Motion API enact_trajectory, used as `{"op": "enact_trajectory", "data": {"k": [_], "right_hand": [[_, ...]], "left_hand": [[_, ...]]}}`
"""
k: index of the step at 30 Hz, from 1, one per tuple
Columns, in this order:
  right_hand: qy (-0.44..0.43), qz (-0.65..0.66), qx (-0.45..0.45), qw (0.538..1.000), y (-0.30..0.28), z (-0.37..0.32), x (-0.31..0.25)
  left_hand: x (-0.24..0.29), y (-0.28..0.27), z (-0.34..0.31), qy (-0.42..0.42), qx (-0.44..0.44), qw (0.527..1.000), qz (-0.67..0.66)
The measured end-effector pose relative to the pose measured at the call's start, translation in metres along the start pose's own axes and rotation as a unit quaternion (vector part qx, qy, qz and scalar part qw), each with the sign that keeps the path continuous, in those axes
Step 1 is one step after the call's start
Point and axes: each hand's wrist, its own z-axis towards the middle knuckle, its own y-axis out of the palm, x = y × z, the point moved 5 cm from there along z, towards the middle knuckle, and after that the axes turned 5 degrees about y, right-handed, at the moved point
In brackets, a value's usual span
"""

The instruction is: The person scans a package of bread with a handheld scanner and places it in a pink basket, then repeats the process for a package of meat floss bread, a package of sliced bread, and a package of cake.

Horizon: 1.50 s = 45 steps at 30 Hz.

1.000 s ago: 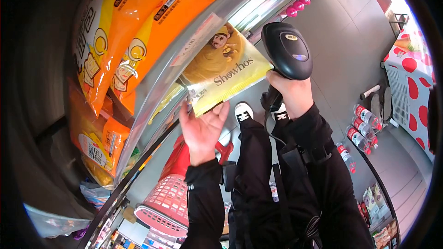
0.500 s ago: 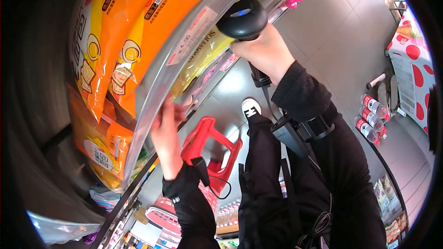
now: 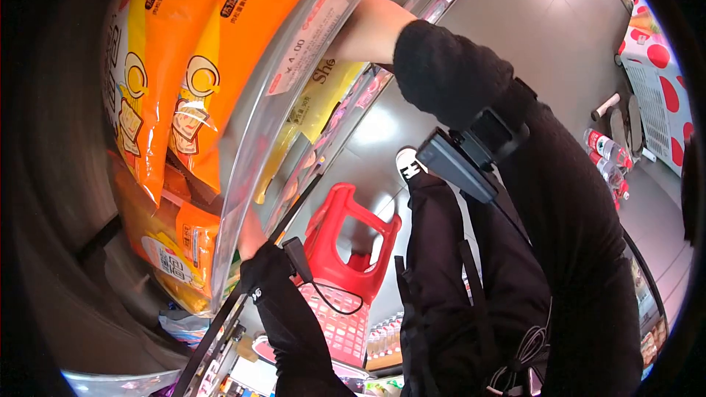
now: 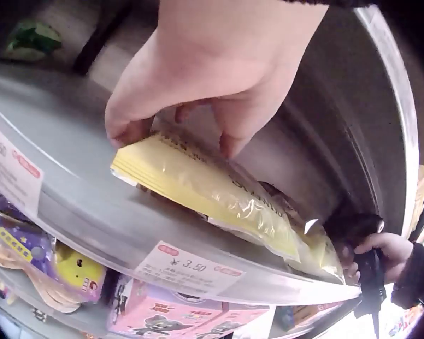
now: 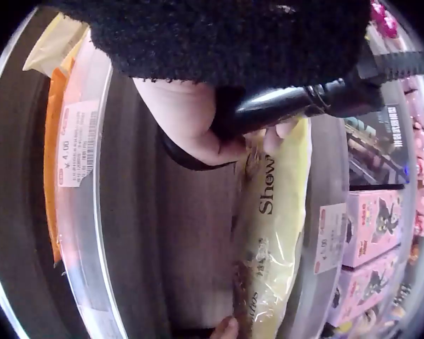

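Observation:
Along a lower shelf [image 4: 49, 127] lies a yellow snack packet [image 4: 205, 183] marked "Showhos", its end overlapping another yellow packet [image 4: 318, 258] in the left wrist view. My left hand [image 4: 219, 70] reaches over it, fingers spread and loosely bent, fingertips right at its upper edge. In the right wrist view my right hand [image 5: 180, 123] grips the handle of a black barcode scanner [image 5: 283, 106] close over the yellow packet. The head view shows only part of each hand, and the scanner is hidden there behind the upper shelf's clear lip [image 3: 243, 140].
Orange bread packets [image 3: 206, 66] fill the upper shelf behind its lip. Pink boxes [image 5: 371, 233] stand on the shelf below. A red shopping basket [image 3: 346, 331] and a red stool [image 3: 353, 231] are on the floor, with water bottles [image 3: 607, 147] to the right.
The yellow packet has gone from between my hands onto the lower shelf. Both hands have moved in under the upper shelf, the right one carrying the scanner.

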Motion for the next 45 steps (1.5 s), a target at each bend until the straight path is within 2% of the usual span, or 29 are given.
{"op": "enact_trajectory", "data": {"k": [2, 5, 7, 9, 11, 13, 14, 16, 19, 22, 29, 32, 34, 35, 36, 38, 40, 41, 43, 45], "right_hand": [[-0.018, 0.004, -0.014, 1.0, 0.008, 0.007, -0.003], [0.032, -0.026, -0.018, 0.999, 0.016, 0.015, 0.004], [-0.021, 0.026, 0.004, 0.999, 0.021, 0.015, 0.002], [-0.028, 0.03, 0.009, 0.999, 0.026, 0.015, 0.003], [-0.036, 0.033, 0.014, 0.999, 0.027, 0.014, 0.001], [-0.049, 0.075, 0.021, 0.996, 0.025, 0.012, -0.001], [-0.049, 0.075, 0.021, 0.996, 0.025, 0.012, -0.001], [-0.04, 0.078, 0.02, 0.996, 0.026, 0.013, -0.002], [-0.029, 0.073, 0.007, 0.997, 0.027, 0.011, -0.002], [-0.038, 0.063, 0.016, 0.997, 0.031, 0.013, -0.003], [-0.043, 0.048, -0.033, 0.997, 0.042, 0.003, -0.012], [-0.065, 0.034, -0.041, 0.996, 0.044, 0.003, -0.015], [-0.096, 0.06, -0.024, 0.993, 0.041, 0.005, -0.012], [-0.097, 0.059, -0.026, 0.993, 0.039, 0.006, -0.009], [-0.081, 0.069, -0.027, 0.994, 0.038, 0.007, -0.005], [-0.067, 0.082, -0.029, 0.994, 0.04, 0.008, -0.004], [-0.088, 0.051, 0.015, 0.995, 0.035, 0.007, -0.008], [-0.087, 0.048, 0.016, 0.995, 0.037, 0.008, -0.005], [-0.098, 0.046, 0.011, 0.994, 0.038, 0.008, -0.006], [-0.079, 0.05, -0.01, 0.996, 0.036, 0.005, -0.006]], "left_hand": [[0.003, 0.001, -0.001, 0.0, -0.003, 1.0, -0.004], [0.007, 0.005, -0.002, -0.007, -0.008, 1.0, -0.017], [-0.001, 0.008, 0.0, -0.003, -0.007, 1.0, -0.017], [-0.038, 0.006, 0.009, 0.031, 0.015, 0.999, 0.012], [-0.04, 0.0, 0.009, 0.064, 0.037, 0.996, 0.041], [-0.049, -0.005, 0.006, -0.028, -0.002, 0.999, 0.043], [-0.052, -0.006, 0.004, -0.028, -0.002, 0.999, 0.043], [-0.054, -0.003, 0.001, 0.048, -0.048, 0.998, 0.011], [-0.059, -0.001, -0.006, 0.065, -0.024, 0.997, -0.028], [-0.051, 0.001, -0.021, 0.034, -0.039, 0.993, -0.107], [-0.05, -0.006, -0.032, 0.02, -0.03, 0.994, -0.103], [-0.044, -0.01, -0.031, -0.01, -0.064, 0.996, -0.063], [-0.017, -0.023, -0.035, 0.061, 0.018, 0.997, 0.037], [-0.007, -0.023, -0.034, 0.115, 0.025, 0.993, -0.03], [-0.002, -0.019, -0.032, 0.113, 0.026, 0.993, -0.031], [0.038, 0.001, -0.028, 0.142, -0.018, 0.989, 0.049], [0.085, 0.023, -0.027, 0.302, -0.01, 0.944, 0.13], [0.097, 0.03, -0.025, 0.303, -0.011, 0.944, 0.127], [0.119, 0.043, -0.028, 0.365, -0.029, 0.916, 0.164], [0.119, 0.049, -0.025, 0.367, -0.032, 0.917, 0.155]]}}
